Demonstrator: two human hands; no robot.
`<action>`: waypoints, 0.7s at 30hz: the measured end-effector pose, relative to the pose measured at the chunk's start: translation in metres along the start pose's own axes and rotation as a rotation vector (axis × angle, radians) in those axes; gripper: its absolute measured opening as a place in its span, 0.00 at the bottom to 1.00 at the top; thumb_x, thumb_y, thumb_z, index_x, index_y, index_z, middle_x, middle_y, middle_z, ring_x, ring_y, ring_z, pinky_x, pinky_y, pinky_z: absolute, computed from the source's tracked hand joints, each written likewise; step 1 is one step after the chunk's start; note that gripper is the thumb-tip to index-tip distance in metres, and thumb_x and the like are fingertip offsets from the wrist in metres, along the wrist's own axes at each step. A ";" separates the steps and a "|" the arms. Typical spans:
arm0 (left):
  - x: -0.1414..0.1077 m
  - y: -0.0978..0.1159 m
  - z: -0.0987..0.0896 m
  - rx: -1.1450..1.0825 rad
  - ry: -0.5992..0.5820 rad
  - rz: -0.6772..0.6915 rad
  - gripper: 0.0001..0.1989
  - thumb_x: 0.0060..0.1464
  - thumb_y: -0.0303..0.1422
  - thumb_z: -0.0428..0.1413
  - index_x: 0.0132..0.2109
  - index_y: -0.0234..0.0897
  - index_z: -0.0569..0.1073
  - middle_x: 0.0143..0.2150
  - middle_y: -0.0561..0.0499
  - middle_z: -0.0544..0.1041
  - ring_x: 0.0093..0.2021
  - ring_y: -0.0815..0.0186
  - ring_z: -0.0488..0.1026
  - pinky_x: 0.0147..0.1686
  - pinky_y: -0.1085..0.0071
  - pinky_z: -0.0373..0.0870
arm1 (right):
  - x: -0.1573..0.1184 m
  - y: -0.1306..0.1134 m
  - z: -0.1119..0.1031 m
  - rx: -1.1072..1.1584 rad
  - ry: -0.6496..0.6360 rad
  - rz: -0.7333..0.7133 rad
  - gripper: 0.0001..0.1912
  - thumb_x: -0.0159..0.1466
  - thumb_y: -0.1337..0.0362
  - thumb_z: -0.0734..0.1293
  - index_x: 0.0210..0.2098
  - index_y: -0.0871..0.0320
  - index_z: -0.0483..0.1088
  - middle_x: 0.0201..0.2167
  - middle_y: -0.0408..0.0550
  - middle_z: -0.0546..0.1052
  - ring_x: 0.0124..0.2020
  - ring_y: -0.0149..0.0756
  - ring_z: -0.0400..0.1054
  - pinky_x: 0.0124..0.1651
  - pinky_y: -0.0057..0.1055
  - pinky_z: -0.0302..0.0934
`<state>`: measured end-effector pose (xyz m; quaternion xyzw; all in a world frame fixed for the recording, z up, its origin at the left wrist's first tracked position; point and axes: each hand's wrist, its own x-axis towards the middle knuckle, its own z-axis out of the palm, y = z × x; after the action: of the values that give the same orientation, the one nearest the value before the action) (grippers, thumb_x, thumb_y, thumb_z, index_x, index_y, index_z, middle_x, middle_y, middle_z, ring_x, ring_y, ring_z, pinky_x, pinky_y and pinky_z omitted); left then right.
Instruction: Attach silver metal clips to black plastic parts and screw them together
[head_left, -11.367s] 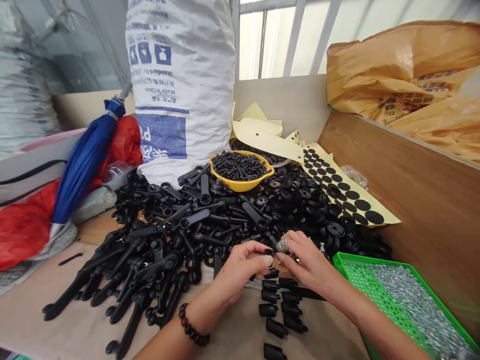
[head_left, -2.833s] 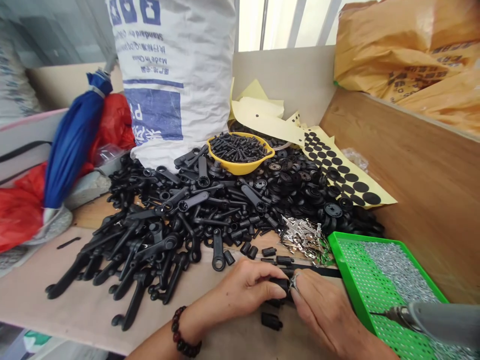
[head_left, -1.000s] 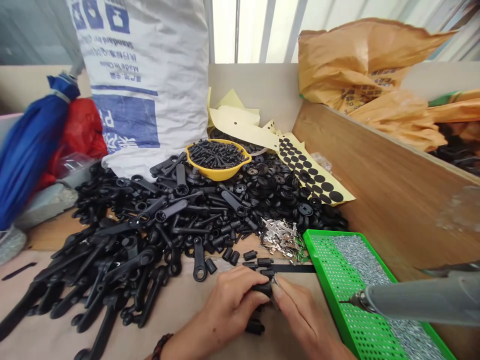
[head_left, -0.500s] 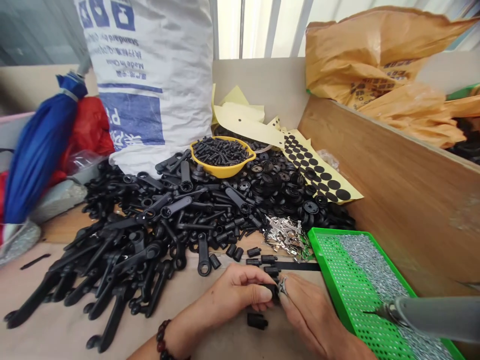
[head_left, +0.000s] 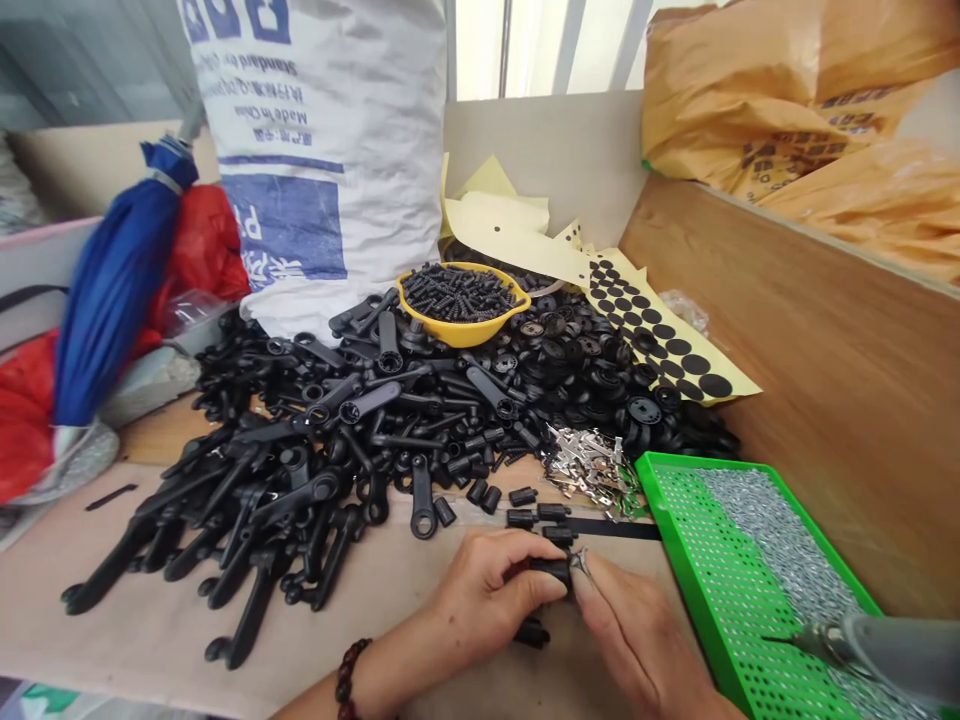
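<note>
Tan sheeting (head_left: 360, 590) covers a cluttered workbench, viewed through the head camera from my remote post. At front, a black cylinder (head_left: 551, 570) sits between two bare hands, its body gripped by the thumb and curled fingers of the left hand (head_left: 495, 585); the right hand (head_left: 637, 620), fingers drawn closely together, meets the cylinder's end, seemingly pinching a silvery metal piece (head_left: 580, 563). I judge work on this one part to be midway. Just beyond lie several stemmed cylinders (head_left: 553, 512), and a half-hidden cylinder (head_left: 532, 633) shows below the hands; which of these are finished, I cannot tell. Near them, a heap of metal clips (head_left: 592, 465) suggests to me that plenty remains. To the right, a grey power driver (head_left: 892, 645) points in over a green tray (head_left: 651, 490) of small silvery pieces (head_left: 780, 530). Farther back, a yellow bowl (head_left: 461, 333) of ribbed black pieces (head_left: 461, 293) stands amid piled black handles (head_left: 367, 403) and discs (head_left: 643, 410), stock that looks far from used up.
</note>
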<state>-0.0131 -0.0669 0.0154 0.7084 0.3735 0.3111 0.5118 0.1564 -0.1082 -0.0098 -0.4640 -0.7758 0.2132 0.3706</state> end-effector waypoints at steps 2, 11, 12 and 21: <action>-0.003 -0.001 0.002 0.062 0.042 0.021 0.08 0.55 0.30 0.54 0.38 0.35 0.78 0.32 0.50 0.79 0.33 0.65 0.73 0.35 0.74 0.66 | -0.004 0.001 0.004 0.046 0.005 0.062 0.15 0.70 0.62 0.51 0.30 0.54 0.63 0.22 0.44 0.70 0.22 0.33 0.66 0.28 0.29 0.65; -0.008 -0.003 0.001 0.398 0.061 0.393 0.09 0.62 0.29 0.46 0.41 0.32 0.71 0.34 0.45 0.76 0.34 0.63 0.71 0.36 0.69 0.69 | -0.012 0.008 0.014 0.221 0.112 0.305 0.19 0.67 0.50 0.55 0.40 0.54 0.71 0.32 0.49 0.76 0.36 0.42 0.71 0.32 0.33 0.68; -0.008 -0.003 0.001 0.444 0.065 0.432 0.09 0.62 0.27 0.46 0.41 0.32 0.70 0.34 0.45 0.76 0.34 0.63 0.71 0.36 0.69 0.69 | -0.011 0.006 0.015 0.255 0.113 0.330 0.19 0.68 0.50 0.55 0.38 0.55 0.71 0.30 0.48 0.75 0.33 0.41 0.70 0.29 0.32 0.67; -0.008 -0.006 0.002 0.511 0.120 0.534 0.09 0.62 0.26 0.44 0.44 0.33 0.68 0.35 0.44 0.76 0.35 0.62 0.71 0.37 0.67 0.70 | -0.001 -0.002 0.010 0.291 0.026 0.300 0.18 0.69 0.54 0.53 0.32 0.54 0.68 0.23 0.45 0.71 0.26 0.37 0.67 0.27 0.30 0.65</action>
<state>-0.0169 -0.0732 0.0089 0.8663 0.2706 0.3711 0.1966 0.1478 -0.1103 -0.0147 -0.5186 -0.6543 0.3696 0.4079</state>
